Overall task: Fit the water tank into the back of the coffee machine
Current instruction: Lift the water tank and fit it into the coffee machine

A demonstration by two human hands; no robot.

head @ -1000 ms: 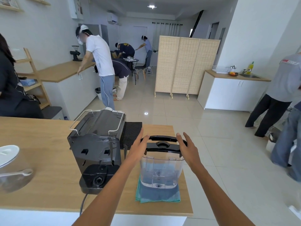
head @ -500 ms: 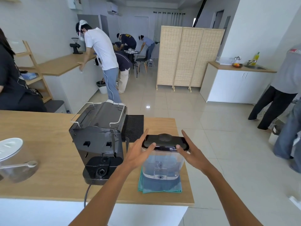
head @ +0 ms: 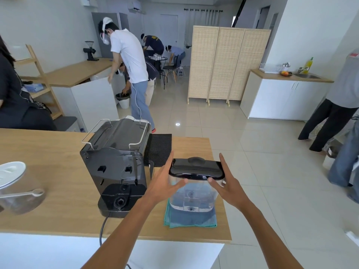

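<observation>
The water tank (head: 192, 197) is clear plastic with a shut black lid (head: 196, 168). It stands upright on a folded blue cloth (head: 190, 220), just right of the black coffee machine (head: 114, 162). The machine's open back, with its round socket at the base, faces me. My left hand (head: 165, 183) presses the tank's left side and my right hand (head: 227, 185) its right side. On both hands the thumb lies under the lid's front edge and the fingers are spread upward.
The wooden counter (head: 48, 152) ends just right of the cloth, with floor beyond. A black mat (head: 160, 148) lies behind the tank. A clear jar with a scoop (head: 15, 189) sits at far left. The machine's cord (head: 103, 228) hangs over the front edge. Several people stand further off.
The tank's lid has gone from raised to shut. My hands have slid from the lid down onto the tank's sides. The tank still stands on the cloth.
</observation>
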